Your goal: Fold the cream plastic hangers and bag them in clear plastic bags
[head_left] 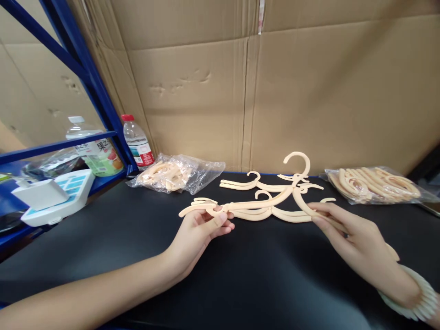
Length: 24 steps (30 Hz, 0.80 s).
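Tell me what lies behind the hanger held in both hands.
Behind the held hanger, other cream hangers lie on the black table, against a cardboard wall. Parts of them are covered.

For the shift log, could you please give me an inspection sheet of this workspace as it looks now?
Surface: black table, mostly bare in front.
Job's things: cream hanger held at both ends; more hangers lie behind it.
Clutter: left bag and right bag of cream parts; two bottles at the back left; white device.
Hands: left hand grips the hanger's left end; right hand pinches its right arm; bracelet on the right wrist.
Cables: nothing seen.
Surroundings: cardboard wall; blue rack at the left.
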Tool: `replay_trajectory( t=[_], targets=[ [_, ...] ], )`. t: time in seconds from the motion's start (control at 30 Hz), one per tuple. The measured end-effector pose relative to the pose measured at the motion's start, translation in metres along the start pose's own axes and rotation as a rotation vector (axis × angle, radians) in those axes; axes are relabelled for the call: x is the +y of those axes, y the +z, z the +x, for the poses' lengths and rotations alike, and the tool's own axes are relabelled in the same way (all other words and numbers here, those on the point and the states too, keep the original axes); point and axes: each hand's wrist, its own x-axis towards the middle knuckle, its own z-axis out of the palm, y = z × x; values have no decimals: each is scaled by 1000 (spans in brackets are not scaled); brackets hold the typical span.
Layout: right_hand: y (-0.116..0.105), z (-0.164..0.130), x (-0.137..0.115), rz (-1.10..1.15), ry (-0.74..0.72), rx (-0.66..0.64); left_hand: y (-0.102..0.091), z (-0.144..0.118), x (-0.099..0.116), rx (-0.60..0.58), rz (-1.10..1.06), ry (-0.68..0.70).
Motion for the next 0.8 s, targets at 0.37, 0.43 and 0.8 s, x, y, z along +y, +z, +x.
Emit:
replay_trajectory(
  t=[0.37,0.43,0.8],
  targets=[
    [-3,9,1,-33,17,-282,13,-37,10,-825,1014,485],
    [-3,9,0,-28,24,-345,11,-36,10,-789,1111,561],
    [-1,14,5,-157,-95,-359,-2,-27,-9,-556,1567,687]
  ],
)
